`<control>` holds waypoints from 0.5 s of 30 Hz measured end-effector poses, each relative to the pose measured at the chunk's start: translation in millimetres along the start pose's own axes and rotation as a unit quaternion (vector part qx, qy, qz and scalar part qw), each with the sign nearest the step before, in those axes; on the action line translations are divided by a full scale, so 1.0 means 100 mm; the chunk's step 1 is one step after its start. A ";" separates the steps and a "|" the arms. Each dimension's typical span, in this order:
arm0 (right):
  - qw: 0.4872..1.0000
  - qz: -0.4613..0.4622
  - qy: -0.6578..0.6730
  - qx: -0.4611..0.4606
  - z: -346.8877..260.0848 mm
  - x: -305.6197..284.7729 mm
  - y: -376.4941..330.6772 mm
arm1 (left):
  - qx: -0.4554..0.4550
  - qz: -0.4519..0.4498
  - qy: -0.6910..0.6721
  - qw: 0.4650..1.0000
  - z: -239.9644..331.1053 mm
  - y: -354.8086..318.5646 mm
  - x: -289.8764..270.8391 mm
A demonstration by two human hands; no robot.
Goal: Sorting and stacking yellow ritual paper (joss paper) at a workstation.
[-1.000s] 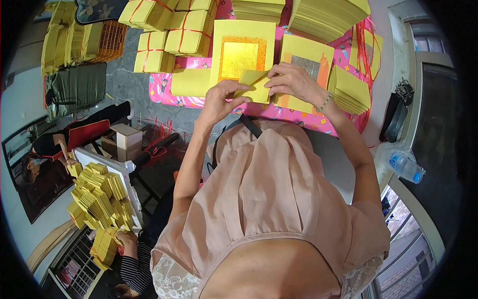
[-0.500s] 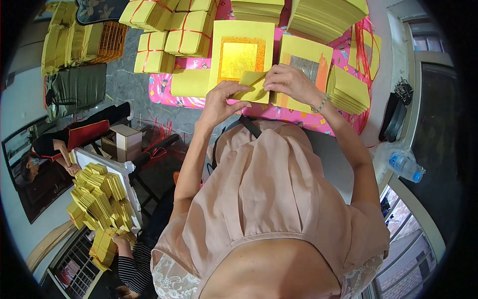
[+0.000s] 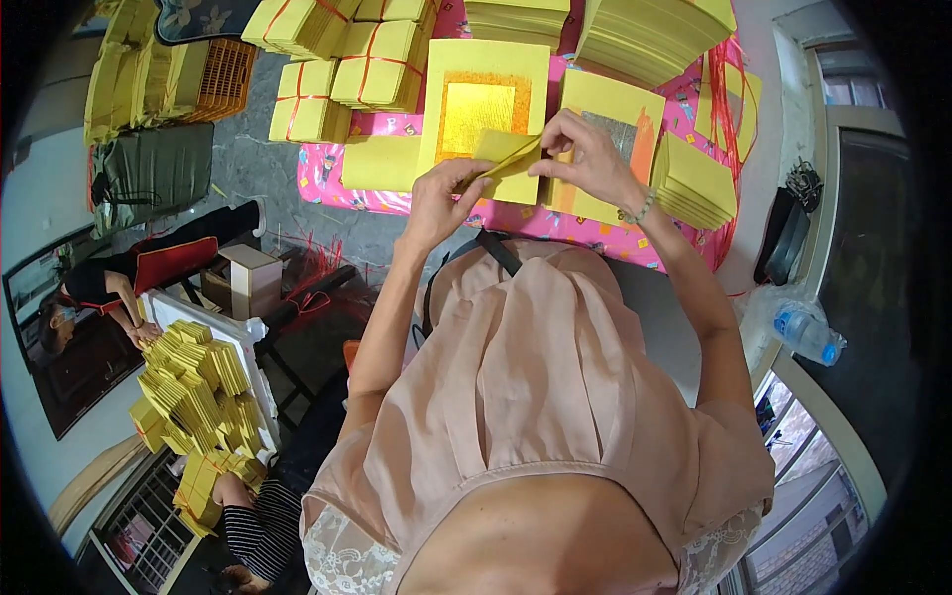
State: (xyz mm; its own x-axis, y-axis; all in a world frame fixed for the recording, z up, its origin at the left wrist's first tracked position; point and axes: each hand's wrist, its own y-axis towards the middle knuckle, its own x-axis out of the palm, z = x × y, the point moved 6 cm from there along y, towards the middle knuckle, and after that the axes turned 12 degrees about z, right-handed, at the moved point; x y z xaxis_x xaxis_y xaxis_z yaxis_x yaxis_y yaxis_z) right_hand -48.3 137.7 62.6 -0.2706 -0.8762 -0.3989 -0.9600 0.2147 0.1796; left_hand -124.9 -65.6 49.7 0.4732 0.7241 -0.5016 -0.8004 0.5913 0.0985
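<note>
A folded yellow paper sheet is raised over a yellow sheet with a gold square and an orange border. My left hand grips its left end between thumb and fingers. My right hand, wearing a beaded bracelet, is at the folded sheet's right end. Its fingers are curled, with the thumb apart from them, and the sheet's tip lies close by the fingertips. Under that hand lies another yellow sheet with a silver square and an orange strip.
The pink patterned table cover carries red-tied yellow paper bundles, tall stacks and a fanned pile. Two other people work at a white table heaped with folded yellow paper. A plastic bottle lies at the right.
My right hand's thumb and fingers have spread apart from their pinch on the folded sheet and shifted slightly right. The sheet's fold looks flatter and narrower. My left hand keeps its grip.
</note>
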 end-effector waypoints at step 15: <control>0.984 -0.092 -0.122 -0.090 -0.08 0.30 -0.23 | -0.045 0.029 -0.037 0.998 -0.17 -0.02 0.01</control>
State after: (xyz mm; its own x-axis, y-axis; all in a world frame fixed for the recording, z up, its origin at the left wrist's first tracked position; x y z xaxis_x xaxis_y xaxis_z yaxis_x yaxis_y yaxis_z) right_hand -33.9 102.9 53.3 -0.1241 -0.7590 -0.6391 -0.9722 -0.0360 0.2315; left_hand -128.8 -71.7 34.4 0.4481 0.7826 -0.4321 -0.8556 0.5156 0.0464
